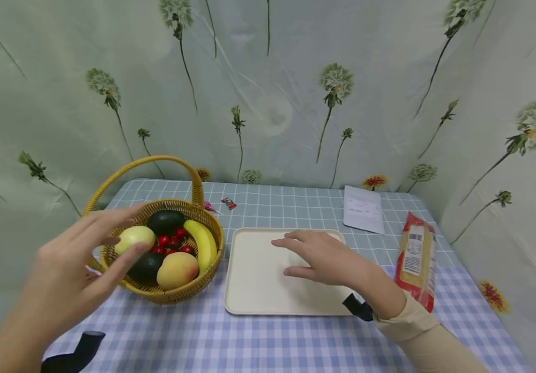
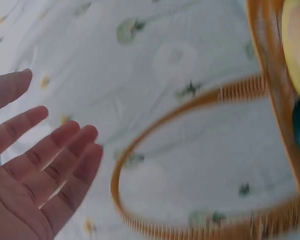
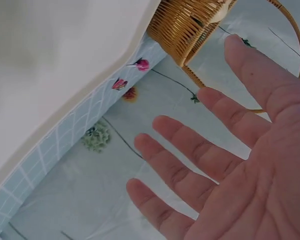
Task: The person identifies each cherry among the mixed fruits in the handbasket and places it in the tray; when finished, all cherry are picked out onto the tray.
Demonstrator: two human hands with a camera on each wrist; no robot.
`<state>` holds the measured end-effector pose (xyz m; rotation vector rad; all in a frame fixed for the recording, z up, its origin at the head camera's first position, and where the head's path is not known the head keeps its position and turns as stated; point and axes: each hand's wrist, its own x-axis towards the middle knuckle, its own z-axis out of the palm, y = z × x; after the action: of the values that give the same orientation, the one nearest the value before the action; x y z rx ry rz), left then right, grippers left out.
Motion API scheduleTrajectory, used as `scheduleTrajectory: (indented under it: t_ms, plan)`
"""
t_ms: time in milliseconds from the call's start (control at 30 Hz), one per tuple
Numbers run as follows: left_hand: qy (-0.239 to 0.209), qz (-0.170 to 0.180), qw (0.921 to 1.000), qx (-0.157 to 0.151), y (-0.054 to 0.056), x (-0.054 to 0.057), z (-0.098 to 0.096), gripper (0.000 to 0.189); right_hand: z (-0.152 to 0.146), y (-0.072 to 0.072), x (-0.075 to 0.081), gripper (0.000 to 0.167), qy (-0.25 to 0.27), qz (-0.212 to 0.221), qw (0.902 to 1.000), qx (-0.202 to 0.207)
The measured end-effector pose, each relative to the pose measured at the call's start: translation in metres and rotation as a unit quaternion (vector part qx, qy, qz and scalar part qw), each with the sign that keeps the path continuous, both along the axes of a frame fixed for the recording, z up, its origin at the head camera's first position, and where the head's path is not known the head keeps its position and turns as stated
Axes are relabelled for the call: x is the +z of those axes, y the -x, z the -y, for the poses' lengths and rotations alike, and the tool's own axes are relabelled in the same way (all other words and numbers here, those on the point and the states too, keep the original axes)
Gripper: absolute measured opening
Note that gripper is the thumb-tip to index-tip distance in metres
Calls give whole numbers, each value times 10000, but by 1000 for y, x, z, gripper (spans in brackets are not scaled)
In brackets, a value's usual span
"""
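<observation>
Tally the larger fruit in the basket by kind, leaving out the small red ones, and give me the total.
Dark green fruits: 2
Banana: 1
Peach: 1
Pale yellow-green fruit: 1
Total: 5

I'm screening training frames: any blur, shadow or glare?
Head view: soft shadow on the cream tray below the right hand, pale sheen on the floral backdrop; left wrist: backdrop print and wicker handle blurred; right wrist: tray shaded at upper left.

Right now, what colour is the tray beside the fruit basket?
The tray is creamy off-white, best seen in the head view.
</observation>
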<state>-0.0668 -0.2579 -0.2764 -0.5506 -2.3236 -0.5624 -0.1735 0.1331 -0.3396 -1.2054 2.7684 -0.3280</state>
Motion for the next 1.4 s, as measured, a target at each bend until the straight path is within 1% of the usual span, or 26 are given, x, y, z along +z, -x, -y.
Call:
scheduleTrajectory:
  t_ms: [67, 133, 233, 300, 367, 400, 433, 500, 567, 633, 733, 767, 800, 867, 933, 1033, 1100, 1200, 1267, 1333, 1400]
  plan:
    - [-238, -231, 9994, 91, -3, 2, 15, 50, 6, 5, 3, 57, 28, -68, 9999, 147]
    - [-467, -341, 9981, 193, -4, 2, 30, 47, 12, 10, 6, 55, 65, -64, 9996, 282]
    - [-833, -262, 9953, 424, -3, -1, 51, 42, 23, 17, 10, 55, 59, 198, 9994, 288]
    - [-1076, -182, 9921, 611, 1, -6, 66, 44, 30, 21, 11, 53, 49, 309, 9990, 318]
    - [-1323, -23, 9876, 848, 8, -14, 81, 43, 38, 26, 11, 53, 16, 398, 9986, 336]
    - [-1403, 114, 9854, 959, 11, -18, 89, 42, 42, 28, 12, 52, 8, 432, 9984, 359]
    - [-1437, 332, 9830, 1091, 15, -23, 97, 42, 45, 30, 12, 52, -2, 446, 9983, 388]
    - [-1432, 861, 9771, 1319, 21, -35, 113, 42, 51, 35, 10, 51, -28, 467, 9979, 449]
    - [-1338, 1545, 9676, 1482, 28, -49, 127, 44, 58, 40, 10, 51, -37, 552, 9973, 486]
    - [-1243, 2219, 9543, 1568, 35, -62, 140, 48, 64, 46, 9, 51, -29, 625, 9966, 538]
    - [-1297, 3085, 9310, 1460, 44, -78, 152, 56, 72, 52, 9, 50, -12, 717, 9955, 626]
    - [-1320, 3279, 9254, 1368, 47, -83, 156, 58, 75, 54, 9, 49, 7, 763, 9949, 656]
    - [-1369, 3441, 9204, 1254, 48, -86, 158, 60, 77, 56, 8, 49, 27, 785, 9945, 688]
    - [-1552, 3630, 9139, 949, 52, -95, 162, 61, 82, 60, 7, 48, 38, 837, 9938, 735]
    - [-1792, 3693, 9097, 625, 56, -103, 165, 60, 88, 64, 6, 47, 39, 904, 9928, 781]
    - [-2081, 3637, 9076, 266, 62, -114, 166, 58, 100, 71, 3, 46, 12, 896, 9915, 939]
    - [-2183, 3578, 9079, 89, 64, -119, 166, 58, 108, 75, 2, 44, 47, 897, 9899, 1095]
    - [-2188, 3420, 9138, -81, 68, -125, 165, 57, 122, 83, 0, 42, 116, 856, 9867, 1378]
    - [-2225, 3362, 9150, -179, 70, -127, 164, 57, 132, 87, 0, 40, 159, 889, 9844, 1511]
    - [-2224, 3307, 9170, -196, 71, -130, 163, 55, 142, 91, 1, 41, 138, 871, 9831, 1606]
    - [-2268, 3293, 9163, -246, 72, -134, 162, 55, 152, 93, 1, 41, 85, 854, 9830, 1625]
